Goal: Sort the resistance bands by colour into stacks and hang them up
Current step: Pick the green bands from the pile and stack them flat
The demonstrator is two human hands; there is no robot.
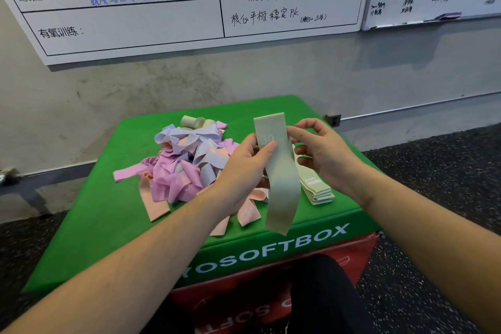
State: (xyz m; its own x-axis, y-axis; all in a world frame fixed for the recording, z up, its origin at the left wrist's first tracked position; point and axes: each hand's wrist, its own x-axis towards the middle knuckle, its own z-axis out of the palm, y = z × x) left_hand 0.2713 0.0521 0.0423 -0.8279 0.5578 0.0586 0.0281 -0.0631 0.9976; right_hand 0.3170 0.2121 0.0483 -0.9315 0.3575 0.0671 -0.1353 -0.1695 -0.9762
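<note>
Green vinyl covers the soft plyo box (113, 228), and everything sits on its top. Toward its left lies a tangled heap of pink, lilac and peach resistance bands (187, 165). Above its middle, the left hand (244, 168) and right hand (322, 154) both pinch a sage-green band (280, 171) marked 30, hanging flat. Near its right edge rests a neat stack of sage-green bands (315, 188).

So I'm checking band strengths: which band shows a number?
The pale green band held up by both hands, left hand and right hand, shows "30". Bands in the mixed pile show none clearly.
</note>
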